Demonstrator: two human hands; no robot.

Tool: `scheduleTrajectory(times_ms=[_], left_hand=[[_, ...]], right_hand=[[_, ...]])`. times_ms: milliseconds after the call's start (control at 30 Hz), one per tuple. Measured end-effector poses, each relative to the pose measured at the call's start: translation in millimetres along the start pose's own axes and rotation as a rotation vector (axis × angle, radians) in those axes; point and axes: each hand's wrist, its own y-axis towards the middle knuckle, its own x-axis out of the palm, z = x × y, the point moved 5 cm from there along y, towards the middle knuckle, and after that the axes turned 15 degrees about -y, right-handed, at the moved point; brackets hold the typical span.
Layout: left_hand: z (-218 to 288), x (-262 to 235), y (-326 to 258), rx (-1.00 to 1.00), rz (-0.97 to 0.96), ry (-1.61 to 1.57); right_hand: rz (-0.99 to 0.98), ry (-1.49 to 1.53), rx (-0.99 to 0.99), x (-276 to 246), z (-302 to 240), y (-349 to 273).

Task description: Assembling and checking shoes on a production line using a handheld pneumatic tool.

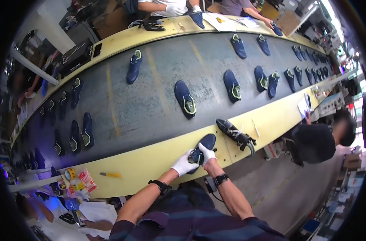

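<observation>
A dark blue sneaker (208,140) with a pale green lining is held in both my hands over the near yellow ledge (150,154), its toe pointing away from me. My left hand (185,164), in a white glove, closes on the heel side of the shoe. Along its right side, my right hand (207,154), also gloved in white, grips near the opening. Just right of the shoe lies a black tool (235,133) with a grey hose or cable. A thin white stick (255,127) rests farther right on the ledge.
Several matching shoes stand on the grey conveyor belt (150,108), the closest being one sneaker (185,98) ahead. A yellow-handled knife (110,175) and a yellow tape roll (70,174) lie on the ledge at left. Across the belt, a gloved co-worker's hand (175,9) is near another shoe (196,19).
</observation>
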Motion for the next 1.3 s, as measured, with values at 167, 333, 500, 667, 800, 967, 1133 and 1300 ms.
scheduleTrajectory(times_ms=[167, 333, 500, 667, 800, 967, 1133, 1300], left_hand=[[88.8, -24.6, -64.2, 0.302, 0.288, 0.064], [113.5, -15.8, -85.8, -0.011, 0.078, -0.677], [109.5, -9.9, -101.2, 0.044, 0.219, -0.438], [96.5, -15.5, -103.8, -0.046, 0.247, -0.542], [48.2, -27.5, -89.2, -0.241, 0.224, -0.408], [59.3, -25.8, -97.1, -0.316, 0.212, -0.67], [88.2, -17.4, -96.7, -0.529, 0.13, -1.166], [102.1, -14.7, -80.4, -0.566, 0.242, -1.247]], right_hand=[[-0.433, 0.205, -0.024, 33.5, -47.0, -59.9], [-1.056, 0.347, -0.249, 89.4, -80.9, -110.2], [-0.916, 0.071, -0.197, 79.6, -80.0, -109.9], [-0.59, -0.351, -0.062, 29.5, -57.8, -78.2], [-0.306, -0.544, -0.267, -16.8, -99.9, -54.0], [-0.026, -0.763, -0.549, -55.7, -161.1, -47.3], [0.939, -1.587, -1.376, -89.0, -214.9, -30.6], [0.448, -1.63, -0.894, -108.8, -217.2, 21.7]])
